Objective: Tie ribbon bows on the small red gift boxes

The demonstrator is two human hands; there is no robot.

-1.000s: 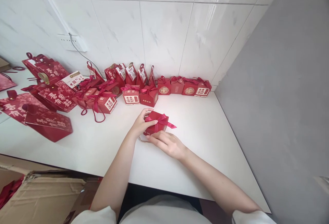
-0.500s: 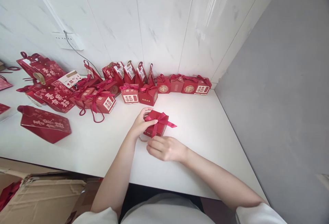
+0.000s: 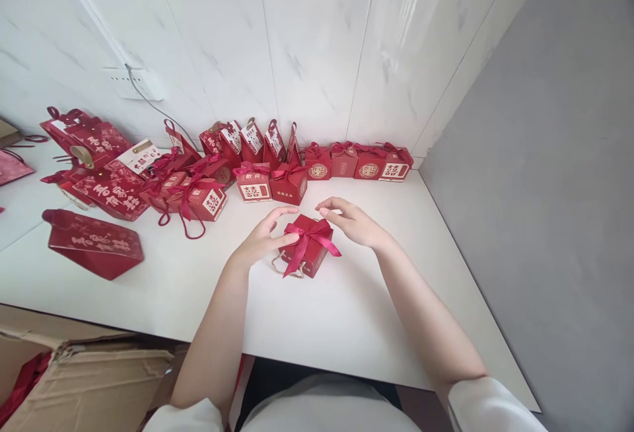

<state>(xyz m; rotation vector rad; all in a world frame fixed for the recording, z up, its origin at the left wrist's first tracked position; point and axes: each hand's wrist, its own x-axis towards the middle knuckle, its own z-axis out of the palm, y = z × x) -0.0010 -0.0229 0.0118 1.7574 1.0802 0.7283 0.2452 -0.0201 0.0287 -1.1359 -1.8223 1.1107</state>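
Note:
A small red gift box [image 3: 311,252] with a red ribbon bow on top and a rope handle at its near side sits on the white table [image 3: 376,300]. My left hand [image 3: 262,240] rests against the box's left side, thumb on its top edge, fingers loosely spread. My right hand [image 3: 352,222] hovers just to the right of the box at its far side, fingers stretched toward it, holding nothing.
A row of similar red gift boxes [image 3: 317,164] lines the tiled wall. Larger red gift bags [image 3: 94,244] lie at the left. A grey panel [image 3: 545,187] bounds the table's right side. An open cardboard carton [image 3: 84,386] sits below the table's near-left edge.
My right hand has lifted from the box's near side and swung round to its far right side. The box sits slightly turned. My left hand stays at its left.

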